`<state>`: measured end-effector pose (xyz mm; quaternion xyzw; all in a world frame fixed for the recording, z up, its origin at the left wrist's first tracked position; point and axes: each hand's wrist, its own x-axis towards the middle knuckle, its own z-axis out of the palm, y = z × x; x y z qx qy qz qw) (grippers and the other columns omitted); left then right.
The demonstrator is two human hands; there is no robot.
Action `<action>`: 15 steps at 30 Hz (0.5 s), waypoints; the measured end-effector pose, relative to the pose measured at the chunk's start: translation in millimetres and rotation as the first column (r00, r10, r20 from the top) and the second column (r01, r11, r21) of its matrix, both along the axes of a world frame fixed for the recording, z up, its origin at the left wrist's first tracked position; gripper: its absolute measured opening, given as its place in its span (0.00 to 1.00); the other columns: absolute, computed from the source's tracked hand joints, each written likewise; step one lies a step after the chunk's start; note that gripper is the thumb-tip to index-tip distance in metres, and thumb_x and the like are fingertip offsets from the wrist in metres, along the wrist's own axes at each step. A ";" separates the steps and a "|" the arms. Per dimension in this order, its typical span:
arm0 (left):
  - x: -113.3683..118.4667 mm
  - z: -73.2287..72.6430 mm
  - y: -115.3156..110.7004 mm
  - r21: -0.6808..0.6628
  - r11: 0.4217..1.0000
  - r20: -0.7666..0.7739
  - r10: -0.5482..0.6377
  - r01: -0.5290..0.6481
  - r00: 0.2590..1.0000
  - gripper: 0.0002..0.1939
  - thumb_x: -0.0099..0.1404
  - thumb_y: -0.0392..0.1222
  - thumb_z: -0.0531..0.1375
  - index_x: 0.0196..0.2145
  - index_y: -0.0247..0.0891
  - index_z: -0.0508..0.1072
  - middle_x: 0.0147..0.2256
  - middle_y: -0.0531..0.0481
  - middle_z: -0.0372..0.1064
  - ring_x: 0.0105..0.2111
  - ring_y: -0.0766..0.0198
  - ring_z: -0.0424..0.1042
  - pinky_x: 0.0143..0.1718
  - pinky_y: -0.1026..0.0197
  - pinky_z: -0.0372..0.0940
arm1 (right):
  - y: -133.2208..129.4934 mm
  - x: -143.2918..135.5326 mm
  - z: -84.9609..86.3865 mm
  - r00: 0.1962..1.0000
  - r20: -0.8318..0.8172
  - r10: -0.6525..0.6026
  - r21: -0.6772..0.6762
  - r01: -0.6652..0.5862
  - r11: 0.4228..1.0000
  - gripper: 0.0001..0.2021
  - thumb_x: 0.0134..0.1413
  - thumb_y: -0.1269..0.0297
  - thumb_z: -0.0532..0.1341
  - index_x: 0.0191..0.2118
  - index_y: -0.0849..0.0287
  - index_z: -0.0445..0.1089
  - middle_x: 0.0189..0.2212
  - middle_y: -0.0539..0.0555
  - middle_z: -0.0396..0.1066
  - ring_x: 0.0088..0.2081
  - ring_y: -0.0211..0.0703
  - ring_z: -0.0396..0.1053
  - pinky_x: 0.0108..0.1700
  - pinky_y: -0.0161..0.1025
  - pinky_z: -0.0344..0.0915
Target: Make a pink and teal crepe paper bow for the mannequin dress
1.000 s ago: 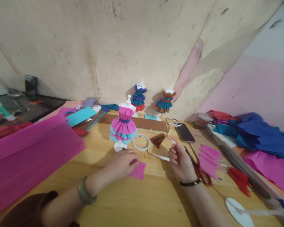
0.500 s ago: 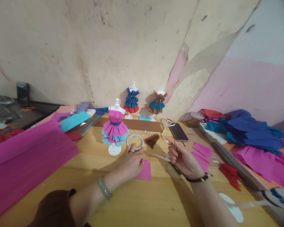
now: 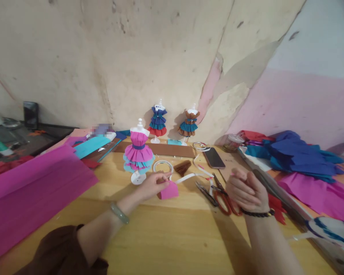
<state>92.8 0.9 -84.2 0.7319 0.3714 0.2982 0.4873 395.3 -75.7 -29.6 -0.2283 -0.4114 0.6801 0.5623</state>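
Between the thumb and fingers of my left hand [image 3: 156,184] is the edge of a small pink crepe paper piece [image 3: 169,191], its near part bent down toward the table. Just behind that hand lies a roll of double-sided tape [image 3: 163,166]. A narrow white strip [image 3: 189,176] runs from near the pink piece toward the scissors [image 3: 222,200], which have orange handles. My right hand [image 3: 248,189] is raised beside the scissors with its fingers curled in; whatever is inside them is hidden. Dark thread snips [image 3: 206,194] lie left of the scissors.
A doll dress form [image 3: 139,152] in a pink and blue ruffled dress stands behind my left hand. Two more dressed forms stand by the wall. A phone [image 3: 214,157], pleated brown paper [image 3: 182,167] and a glass jar [image 3: 233,142] lie behind. Large pink paper [image 3: 40,191] covers the left.
My left hand has gone from resting on the pink piece to pinching its edge. My right hand has moved right, away from the white strip, uncovering the scissors.
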 end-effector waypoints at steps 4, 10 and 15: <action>-13.6 6.5 -1.2 -0.069 0.995 0.086 -0.064 0.070 0.994 0.12 0.56 0.50 0.62 0.24 0.39 0.69 0.57 0.42 0.66 0.58 0.52 0.63 0.59 0.49 0.58 | 3.9 -30.5 2.1 0.940 0.340 -0.023 0.056 0.004 0.998 0.13 0.48 0.51 0.68 0.32 0.56 0.73 0.14 0.40 0.57 0.10 0.24 0.46 0.12 0.23 0.47; -21.6 17.8 -0.4 -0.154 0.979 0.111 -0.118 0.134 0.987 0.17 0.48 0.54 0.68 0.22 0.38 0.71 0.59 0.43 0.64 0.59 0.49 0.60 0.58 0.52 0.56 | 16.8 -56.4 -12.3 0.500 0.855 -0.141 0.163 -0.001 0.987 0.24 0.45 0.62 0.68 0.51 0.55 0.70 0.46 0.55 0.72 0.22 0.30 0.60 0.23 0.31 0.60; -28.0 22.0 -16.1 -0.276 0.959 0.093 -0.046 0.070 0.995 0.17 0.50 0.53 0.67 0.23 0.37 0.70 0.37 0.47 0.75 0.39 0.59 0.73 0.40 0.60 0.65 | 16.2 -62.9 -16.1 0.372 0.917 -0.146 0.165 -0.021 0.986 0.09 0.52 0.60 0.62 0.36 0.60 0.72 0.29 0.51 0.71 0.23 0.34 0.61 0.24 0.32 0.58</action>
